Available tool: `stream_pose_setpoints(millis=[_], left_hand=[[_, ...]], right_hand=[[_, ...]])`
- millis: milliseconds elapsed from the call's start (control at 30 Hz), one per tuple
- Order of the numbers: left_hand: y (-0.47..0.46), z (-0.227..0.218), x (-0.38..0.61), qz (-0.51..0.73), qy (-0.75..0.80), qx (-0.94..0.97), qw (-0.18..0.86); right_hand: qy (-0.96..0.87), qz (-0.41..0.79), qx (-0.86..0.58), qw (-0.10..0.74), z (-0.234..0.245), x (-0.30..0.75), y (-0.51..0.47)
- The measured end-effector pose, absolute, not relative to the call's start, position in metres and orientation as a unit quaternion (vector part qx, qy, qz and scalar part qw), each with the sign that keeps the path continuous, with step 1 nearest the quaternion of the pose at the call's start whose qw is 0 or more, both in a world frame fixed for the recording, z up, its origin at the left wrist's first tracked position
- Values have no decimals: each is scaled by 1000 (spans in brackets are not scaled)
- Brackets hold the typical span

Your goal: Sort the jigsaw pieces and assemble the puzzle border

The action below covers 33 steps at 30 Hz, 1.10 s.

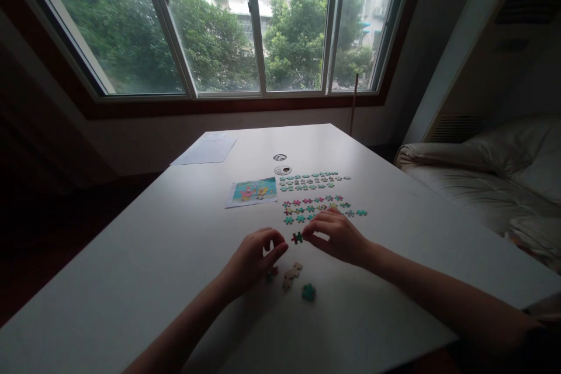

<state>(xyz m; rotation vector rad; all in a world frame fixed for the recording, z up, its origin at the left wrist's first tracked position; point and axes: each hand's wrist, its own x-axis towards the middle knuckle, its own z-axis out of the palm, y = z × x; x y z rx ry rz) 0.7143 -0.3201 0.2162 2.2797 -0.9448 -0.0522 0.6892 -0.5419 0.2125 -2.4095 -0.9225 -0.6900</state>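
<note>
My right hand (336,235) pinches a small red and green puzzle piece (297,238) just above the white table (175,245). My left hand (256,257) is curled beside it, fingertips close to the piece, with a reddish piece (272,272) under its fingers; whether it grips that piece I cannot tell. Loose pieces lie below the hands: beige ones (291,276) and a teal one (308,291). Rows of teal and pink pieces (318,206) are spread beyond my right hand.
A cartoon reference picture (253,191) lies left of the piece rows. A sheet of paper (205,149) sits at the far left of the table, with two small round objects (282,169) near the middle. A white sofa (482,175) stands to the right, and a window is behind.
</note>
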Motion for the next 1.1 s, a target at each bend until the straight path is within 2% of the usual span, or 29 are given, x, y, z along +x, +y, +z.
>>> stream_pose_setpoints(millis=[200, 300, 633, 833, 1100], left_hand=[[-297, 231, 713, -92, -389, 905, 144], [-294, 235, 710, -117, -379, 912, 106], [-298, 229, 715, -87, -381, 912, 129], [-296, 224, 719, -60, -366, 919, 132], [-297, 218, 722, -49, -367, 918, 142]], right_hand=[[-267, -335, -867, 255, 216, 702, -566], [-255, -351, -863, 259, 217, 704, -571], [-248, -343, -876, 230, 221, 710, -583], [-169, -258, -937, 164, 222, 731, -632], [-78, -132, -976, 155, 193, 752, -694]])
